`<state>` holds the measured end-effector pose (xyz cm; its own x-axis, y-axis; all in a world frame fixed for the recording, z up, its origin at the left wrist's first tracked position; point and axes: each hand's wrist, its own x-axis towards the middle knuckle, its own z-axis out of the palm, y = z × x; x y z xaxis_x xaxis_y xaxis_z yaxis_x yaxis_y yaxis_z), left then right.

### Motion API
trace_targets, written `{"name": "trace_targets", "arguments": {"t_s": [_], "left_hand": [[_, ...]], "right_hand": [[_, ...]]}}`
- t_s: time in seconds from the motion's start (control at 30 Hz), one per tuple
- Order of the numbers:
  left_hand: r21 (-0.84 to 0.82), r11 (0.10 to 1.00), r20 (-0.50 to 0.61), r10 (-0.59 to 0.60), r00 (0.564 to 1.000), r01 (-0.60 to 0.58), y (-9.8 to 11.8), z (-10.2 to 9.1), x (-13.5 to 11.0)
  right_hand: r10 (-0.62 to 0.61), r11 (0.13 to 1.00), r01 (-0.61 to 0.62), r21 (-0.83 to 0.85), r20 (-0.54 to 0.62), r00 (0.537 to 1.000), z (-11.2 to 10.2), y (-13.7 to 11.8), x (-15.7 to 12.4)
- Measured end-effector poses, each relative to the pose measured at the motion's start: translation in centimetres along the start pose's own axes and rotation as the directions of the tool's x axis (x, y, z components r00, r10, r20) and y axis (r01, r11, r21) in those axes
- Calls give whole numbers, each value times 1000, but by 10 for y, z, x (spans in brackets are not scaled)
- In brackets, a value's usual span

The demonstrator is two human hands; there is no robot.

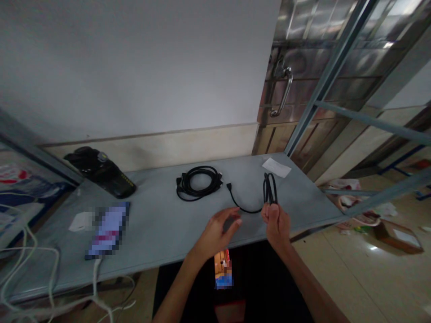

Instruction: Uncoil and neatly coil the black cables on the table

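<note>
My right hand (278, 224) is closed around a folded black cable (269, 186), whose loops stick up above the fist. One end of that cable runs left over the grey shelf top and finishes in a small black plug. My left hand (218, 229) hovers over the shelf's front edge, thumb and fingers apart, with nothing between them. Its fingertips are close to the loose stretch of cable. Behind it lies a round coil of black cables (199, 183) with several plugs at its sides.
A black handheld device (103, 172) stands at the back left. Near it lies a phone (107, 231) with a white cord. White paper (276, 168) rests at the back right. A lit phone screen (222, 269) shows below the shelf edge. Metal posts (332, 76) rise on the right.
</note>
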<state>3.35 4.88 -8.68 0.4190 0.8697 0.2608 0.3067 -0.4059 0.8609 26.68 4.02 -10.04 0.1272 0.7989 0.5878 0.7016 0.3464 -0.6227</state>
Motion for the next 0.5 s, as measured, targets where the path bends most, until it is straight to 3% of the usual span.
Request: {"name": "trace_targets", "arguments": {"t_s": [0.1, 0.17, 0.33, 0.5], "left_hand": [[-119, 991, 28, -52, 998, 55, 7, 26, -4], [-137, 989, -1, -50, 999, 49, 5, 32, -3], [203, 975, -78, 107, 991, -90, -8, 22, -3], [371, 927, -128, 102, 986, -48, -12, 13, -5]], "right_hand": [[80, 925, -71, 374, -11, 997, -1, -29, -18], [122, 844, -124, 521, 39, 992, -3, -43, -24], [168, 843, -205, 497, 118, 979, -16, -53, -36], [279, 854, -274, 443, 56, 959, -32, -45, -49]]}}
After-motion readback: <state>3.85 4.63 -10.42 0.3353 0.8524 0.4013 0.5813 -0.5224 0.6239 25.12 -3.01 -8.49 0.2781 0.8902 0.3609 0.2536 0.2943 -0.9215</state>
